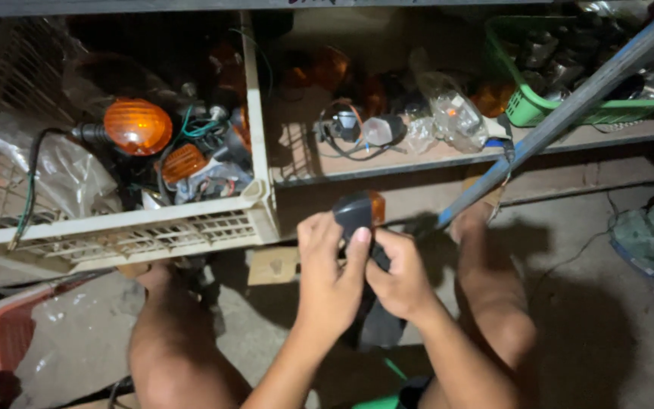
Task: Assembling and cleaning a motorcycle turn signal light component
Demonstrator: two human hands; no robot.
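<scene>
Both hands are gripping it: our left hand [329, 279] and right hand [397, 279] are closing their fingers around the black-bodied turn-signal lamp with its orange lens [359, 212], below the cream plastic crate [153, 231], so we should be bracing it firmly

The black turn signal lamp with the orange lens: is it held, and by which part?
Yes. Both hands hold the turn signal lamp: the left hand grips its black housing, and the right hand holds the black stem below it.
</scene>
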